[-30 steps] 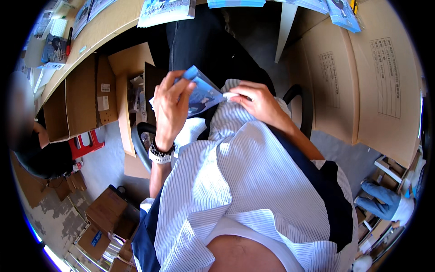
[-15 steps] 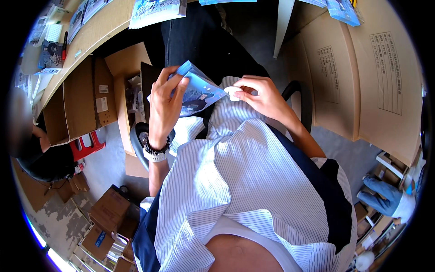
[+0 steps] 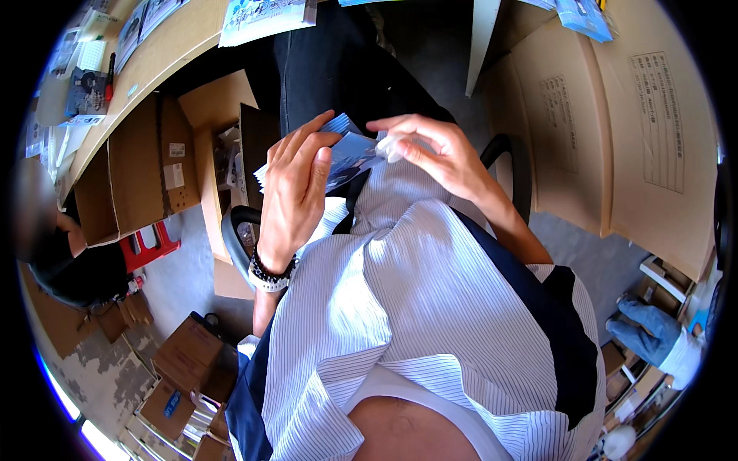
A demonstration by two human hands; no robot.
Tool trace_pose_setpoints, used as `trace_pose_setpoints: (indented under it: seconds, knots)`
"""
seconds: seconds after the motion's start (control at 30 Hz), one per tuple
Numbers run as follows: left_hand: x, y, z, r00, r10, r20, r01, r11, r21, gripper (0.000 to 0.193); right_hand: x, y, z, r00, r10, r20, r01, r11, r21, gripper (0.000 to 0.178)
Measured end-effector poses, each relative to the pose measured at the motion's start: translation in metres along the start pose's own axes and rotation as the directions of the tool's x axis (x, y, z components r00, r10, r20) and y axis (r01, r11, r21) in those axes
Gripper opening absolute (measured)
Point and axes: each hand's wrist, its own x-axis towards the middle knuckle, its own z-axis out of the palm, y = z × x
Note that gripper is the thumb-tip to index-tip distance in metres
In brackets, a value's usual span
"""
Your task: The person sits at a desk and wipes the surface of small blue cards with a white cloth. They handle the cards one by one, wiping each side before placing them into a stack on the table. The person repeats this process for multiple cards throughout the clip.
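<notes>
Over my lap, my left hand [image 3: 296, 173] is closed around a stack of blue printed sheets [image 3: 354, 151], thumb on the near side. Several layered edges show at the stack's left and top. The stack is tilted, and its picture side is partly covered by my fingers. At the stack's right end, my right hand [image 3: 442, 154] is curled, with a small white, soft-looking piece [image 3: 390, 146] at its thumb and fingers. The white piece is against or very close to the sheets' right corner; I cannot tell which. Its exact kind does not show.
A wooden table [image 3: 165, 58] curves across the upper left, bearing printed sheets [image 3: 267, 21] and a red marker [image 3: 110, 81]. Open cardboard boxes [image 3: 142, 165] stand below it. Large cartons [image 3: 546, 131] rise at right. A person [image 3: 81, 257] sits at left near a red stool [image 3: 154, 246].
The stack has tipped from facing me to a flatter, more edge-on angle. My left hand has turned over it and shifted slightly right. My right hand's index finger has stretched out leftward.
</notes>
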Motion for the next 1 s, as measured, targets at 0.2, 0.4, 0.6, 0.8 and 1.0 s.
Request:
trace_pose_setpoints:
  seconds: [0.2, 0.4, 0.6, 0.8, 1.0]
  knots:
    - [0.006, 0.0, -0.01, 0.991, -0.093, 0.092, 0.104, 0.988, -0.117, 0.011, -0.013, -0.011, -0.006, 0.968, -0.079, 0.24, 0.119, 0.981, -0.154, 0.012]
    - [0.005, -0.012, -0.005, 0.998, 0.006, 0.061, -0.01, 0.998, 0.064, 0.028, -0.017, -0.016, -0.019, 0.945, 0.097, 0.313, -0.113, 0.993, 0.034, 0.026]
    - [0.016, -0.019, 0.007, 0.991, 0.132, -0.013, -0.125, 0.965, 0.23, 0.037, 0.004, -0.001, -0.005, 0.986, 0.095, 0.137, -0.103, 0.993, 0.052, 0.025]
    - [0.061, -0.033, 0.0, 0.989, 0.035, 0.141, -0.02, 0.995, -0.102, 0.035, 0.017, 0.02, 0.008, 0.989, 0.151, -0.002, -0.15, 0.984, 0.093, 0.023]
    - [0.077, -0.046, 0.014, 0.963, -0.083, 0.254, 0.132, 0.975, -0.181, 0.033, 0.021, 0.03, 0.004, 0.985, 0.145, -0.092, -0.141, 0.989, 0.047, 0.021]
